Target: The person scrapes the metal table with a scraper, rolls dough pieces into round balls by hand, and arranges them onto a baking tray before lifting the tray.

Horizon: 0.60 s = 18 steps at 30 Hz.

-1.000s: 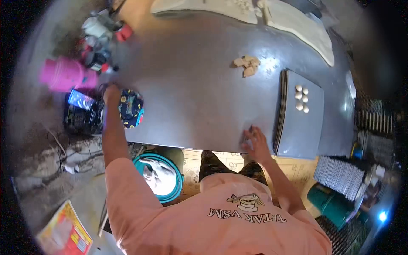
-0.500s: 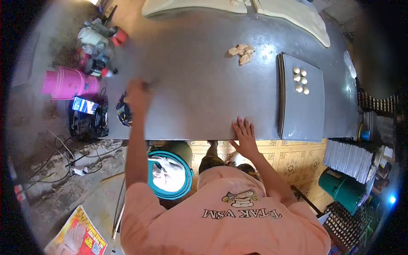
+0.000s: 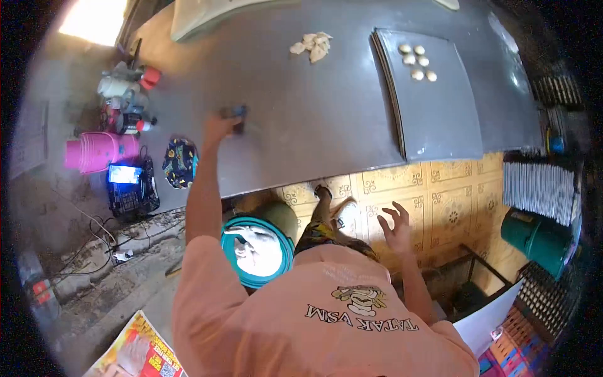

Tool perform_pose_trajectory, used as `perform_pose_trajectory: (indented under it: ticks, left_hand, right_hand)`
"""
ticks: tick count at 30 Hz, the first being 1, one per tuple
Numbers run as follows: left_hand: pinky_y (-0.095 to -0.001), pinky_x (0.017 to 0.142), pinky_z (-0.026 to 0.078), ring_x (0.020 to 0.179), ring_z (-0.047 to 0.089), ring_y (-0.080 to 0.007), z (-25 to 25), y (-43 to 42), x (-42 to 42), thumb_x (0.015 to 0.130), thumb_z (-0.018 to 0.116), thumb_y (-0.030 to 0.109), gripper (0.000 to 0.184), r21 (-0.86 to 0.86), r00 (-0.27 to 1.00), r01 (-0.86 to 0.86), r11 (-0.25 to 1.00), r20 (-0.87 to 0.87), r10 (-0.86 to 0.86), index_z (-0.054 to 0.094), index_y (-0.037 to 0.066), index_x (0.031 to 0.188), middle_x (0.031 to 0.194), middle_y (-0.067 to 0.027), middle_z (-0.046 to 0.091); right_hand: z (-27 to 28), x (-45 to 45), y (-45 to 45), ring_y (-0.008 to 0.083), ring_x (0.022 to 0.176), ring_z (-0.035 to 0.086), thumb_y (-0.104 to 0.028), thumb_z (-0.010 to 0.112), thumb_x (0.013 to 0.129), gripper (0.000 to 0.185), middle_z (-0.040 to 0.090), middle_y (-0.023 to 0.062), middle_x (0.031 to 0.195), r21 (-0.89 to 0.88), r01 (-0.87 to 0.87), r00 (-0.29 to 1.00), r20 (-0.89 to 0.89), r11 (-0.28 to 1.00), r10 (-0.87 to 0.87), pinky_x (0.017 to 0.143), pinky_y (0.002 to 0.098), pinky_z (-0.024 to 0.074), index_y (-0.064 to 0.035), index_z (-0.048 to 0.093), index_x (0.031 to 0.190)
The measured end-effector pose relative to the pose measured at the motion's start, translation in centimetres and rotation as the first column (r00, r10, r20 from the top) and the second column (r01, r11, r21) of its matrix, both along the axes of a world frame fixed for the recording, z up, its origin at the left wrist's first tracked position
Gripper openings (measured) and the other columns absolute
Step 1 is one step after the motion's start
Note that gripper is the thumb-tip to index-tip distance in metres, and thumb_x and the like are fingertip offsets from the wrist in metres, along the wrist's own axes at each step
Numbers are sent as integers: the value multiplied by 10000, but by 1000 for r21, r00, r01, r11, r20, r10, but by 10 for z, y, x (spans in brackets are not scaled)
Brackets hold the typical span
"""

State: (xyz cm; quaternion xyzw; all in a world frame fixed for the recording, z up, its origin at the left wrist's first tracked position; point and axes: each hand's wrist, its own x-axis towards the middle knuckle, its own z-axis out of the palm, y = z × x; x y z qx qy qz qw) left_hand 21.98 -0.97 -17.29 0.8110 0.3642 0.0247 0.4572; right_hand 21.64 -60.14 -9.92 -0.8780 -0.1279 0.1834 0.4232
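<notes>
Over the left part of the grey metal table (image 3: 276, 141), my left hand (image 3: 217, 130) is closed on a small dark object with a bluish edge (image 3: 239, 117); motion blur hides its exact kind. Beside my left forearm lies a dark cloth item with a colourful print (image 3: 179, 161). My right hand (image 3: 397, 231) is off the table, in the air above the tiled floor, fingers spread and holding nothing. Torn dough pieces (image 3: 312, 46) rest farther back on the table. Several round dough balls (image 3: 410, 60) sit on a stack of grey trays (image 3: 443, 116) at the right.
Dough sheets (image 3: 201, 16) lie at the far edge. Along the left stand pink buckets (image 3: 103, 151), a lit phone (image 3: 125, 174), a red cup (image 3: 150, 77) and bottles. A teal-rimmed bucket with white contents (image 3: 287, 251) is below the table edge. Stacked trays (image 3: 537, 191) stand right.
My right hand has lifted off the table edge and moved back over the floor. My left hand has moved rightward, away from the printed cloth, with the dark object. The view has shifted.
</notes>
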Motion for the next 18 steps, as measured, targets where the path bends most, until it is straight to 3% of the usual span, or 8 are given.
perform_pose_trajectory:
  ticks: [2,4,7,11,14,15,17,18]
  left_hand:
    - [-381,584,505,590,635,-281,20,-74,15,677,734,322,413,8,984,166,986,-69,-165,652,-25,886,685,-161,653]
    - [-387,683,513,749,668,-278,40,-155,11,676,727,305,412,170,952,305,937,-48,-302,664,-5,941,792,-177,673]
    - [-393,758,505,845,661,-281,46,-206,9,674,721,301,429,108,900,435,894,-46,-432,669,21,994,865,-193,670]
    - [-371,711,528,748,661,-242,25,-87,8,693,726,268,399,25,971,207,978,115,-209,678,10,993,837,-112,698]
    - [-363,691,530,729,661,-229,50,-35,-10,694,729,259,392,-226,992,-128,966,-24,125,679,1,985,818,-73,704]
    - [-363,677,529,721,659,-227,62,-61,-12,704,719,239,359,-148,995,-94,985,-34,90,681,5,973,801,-75,701]
    - [-368,655,526,714,656,-224,54,-114,-12,708,713,213,315,246,995,97,964,-42,-90,680,8,945,793,-82,696]
    - [-374,648,524,714,655,-223,40,-138,-20,703,716,208,304,521,970,239,819,-86,-229,678,8,929,800,-87,696]
  right_hand:
    - [-8,-16,-24,369,1179,452,-218,680,842,290,488,202,1255,-201,-42,998,37,979,50,957,448,403,-76,621,1088]
    - [-14,-19,-27,373,1164,466,-218,687,834,296,490,199,1255,-216,-67,995,62,974,82,948,449,410,-73,624,1084]
    - [8,-23,-17,371,1161,473,-216,697,825,306,496,194,1252,-196,-97,993,49,976,108,952,430,409,-62,626,1080]
    - [4,-12,-20,366,1150,483,-207,690,831,313,516,189,1226,-106,-71,995,58,992,77,952,422,409,-48,615,1090]
    - [-2,-5,-28,255,1026,561,-164,657,863,262,592,142,1091,80,52,997,-61,995,-47,908,358,423,-41,611,1090]
    - [-9,-4,-31,275,1027,548,-202,668,857,306,586,163,1076,85,44,995,-88,995,-36,896,350,431,5,596,1071]
    - [-27,-3,-29,275,1020,550,-207,673,854,309,587,159,1075,94,46,991,-127,995,-34,886,353,436,-3,598,1073]
    - [-30,-7,-31,275,1013,553,-212,678,850,311,589,154,1074,88,53,986,-164,995,-38,877,355,441,-11,600,1075]
